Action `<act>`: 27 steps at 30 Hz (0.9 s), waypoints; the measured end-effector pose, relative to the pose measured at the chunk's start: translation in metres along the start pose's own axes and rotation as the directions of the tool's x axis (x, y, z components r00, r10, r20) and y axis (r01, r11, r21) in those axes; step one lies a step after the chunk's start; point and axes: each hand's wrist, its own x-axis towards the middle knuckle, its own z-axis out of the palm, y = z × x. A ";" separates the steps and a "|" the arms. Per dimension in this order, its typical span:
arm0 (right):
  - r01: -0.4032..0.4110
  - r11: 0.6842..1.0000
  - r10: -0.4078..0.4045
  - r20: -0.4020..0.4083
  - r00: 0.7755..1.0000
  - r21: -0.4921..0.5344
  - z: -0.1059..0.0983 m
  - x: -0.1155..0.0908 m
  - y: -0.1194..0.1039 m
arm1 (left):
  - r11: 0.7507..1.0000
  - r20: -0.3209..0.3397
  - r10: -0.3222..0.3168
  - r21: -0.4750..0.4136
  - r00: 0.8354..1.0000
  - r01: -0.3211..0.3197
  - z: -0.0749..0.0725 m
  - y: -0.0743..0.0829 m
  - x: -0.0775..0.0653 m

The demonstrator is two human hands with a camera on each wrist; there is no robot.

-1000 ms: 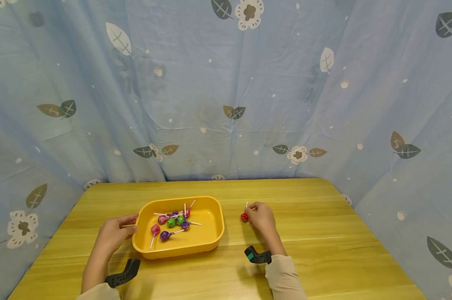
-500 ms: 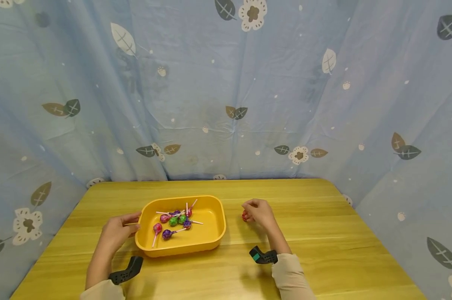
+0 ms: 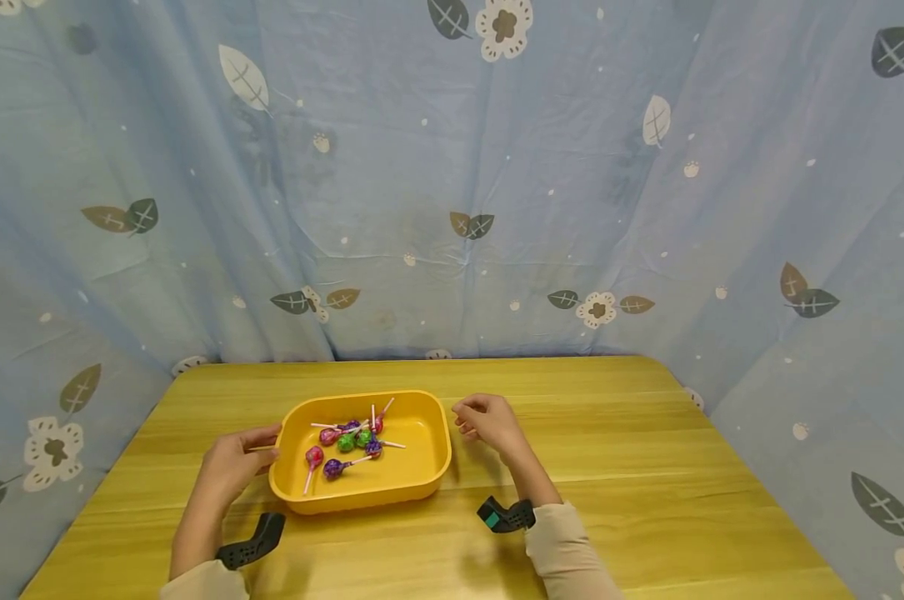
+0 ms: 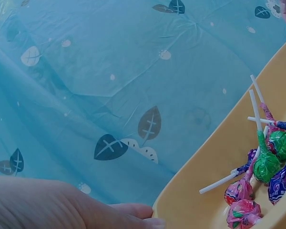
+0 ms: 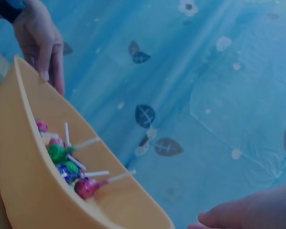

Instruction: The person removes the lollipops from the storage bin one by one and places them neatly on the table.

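A yellow plastic tray [image 3: 347,503] sits on the table, holding several wrapped lollipops. Pink, green and purple wrappers show, as on this green lollipop [image 4: 267,166] and purple lollipop [image 3: 333,469]. My left hand [image 3: 230,467] grips the tray's left end, thumb and fingers at the rim. Just beyond the right end is my right hand [image 3: 491,425], its fingers curled together at about rim height. The red lollipop that it pinched earlier is hidden by the hand now. In the right wrist view, only part of the right hand [image 5: 252,210] shows at the lower right.
The wooden table [image 3: 631,483] extends to both sides of the tray. Behind it hangs a blue curtain [image 3: 392,167] with leaf and flower prints. Each wrist wears a black camera mount [image 3: 252,542].
My right hand has picked the red lollipop up from the table and moved left to the tray's right end. The left hand keeps its grip, and the tray stays in place.
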 end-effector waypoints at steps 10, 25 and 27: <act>0.043 0.996 -0.047 0.064 0.997 0.072 0.023 -0.008 -0.035 | 1.000 0.000 -0.012 -0.003 1.000 0.012 0.001 0.001 0.000; 0.047 0.996 -0.056 0.108 0.993 0.082 0.061 0.010 -0.028 | 1.000 -0.002 0.000 0.008 1.000 0.000 0.001 0.002 -0.001; 0.034 0.998 -0.041 0.126 0.991 0.061 0.067 0.011 -0.029 | 1.000 0.001 0.001 0.005 1.000 -0.001 0.001 0.002 -0.002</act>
